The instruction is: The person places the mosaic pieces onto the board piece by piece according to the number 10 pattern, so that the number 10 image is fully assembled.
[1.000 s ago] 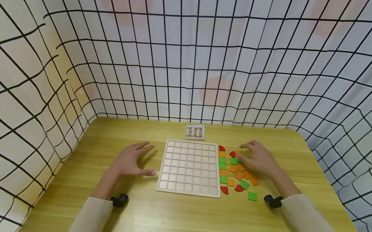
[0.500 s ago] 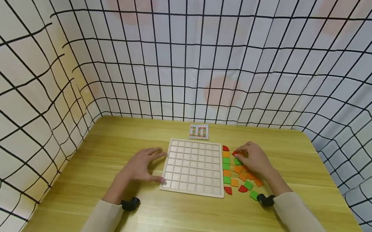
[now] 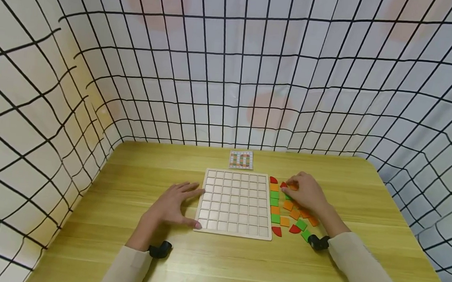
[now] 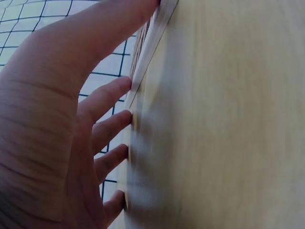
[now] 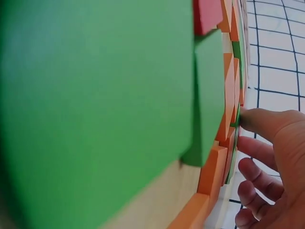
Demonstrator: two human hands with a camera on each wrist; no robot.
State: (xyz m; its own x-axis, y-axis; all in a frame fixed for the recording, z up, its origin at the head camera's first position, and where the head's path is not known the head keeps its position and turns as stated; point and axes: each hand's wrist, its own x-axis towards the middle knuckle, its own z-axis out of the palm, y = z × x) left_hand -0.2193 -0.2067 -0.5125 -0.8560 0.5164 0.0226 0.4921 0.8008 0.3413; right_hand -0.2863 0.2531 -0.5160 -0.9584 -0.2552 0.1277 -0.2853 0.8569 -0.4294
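Note:
A pale wooden grid board (image 3: 234, 204) lies flat on the table, its square cells bare. My left hand (image 3: 174, 204) rests at the board's left edge, thumb and fingers spread and touching the frame; the left wrist view shows the fingertips along the table. On the far side of the scattered tiles, my right hand (image 3: 310, 194) pinches a small red tile (image 3: 283, 185) between thumb and forefinger. A green tile and an orange tile lie partly hidden beneath that hand. Loose orange tiles (image 3: 294, 214) lie nearer its wrist.
A column of red, orange and green tiles (image 3: 274, 202) borders the board's right side. Behind the board lies a printed pattern card (image 3: 241, 159). Black netting (image 3: 231, 70) over white cloth encloses the table (image 3: 216, 264). A green tile (image 3: 305, 235) sits beside the right wrist camera.
My left hand has moved right from beside the board onto its edge. The right hand's thumb and forefinger have closed together on the red tile, which has shifted slightly.

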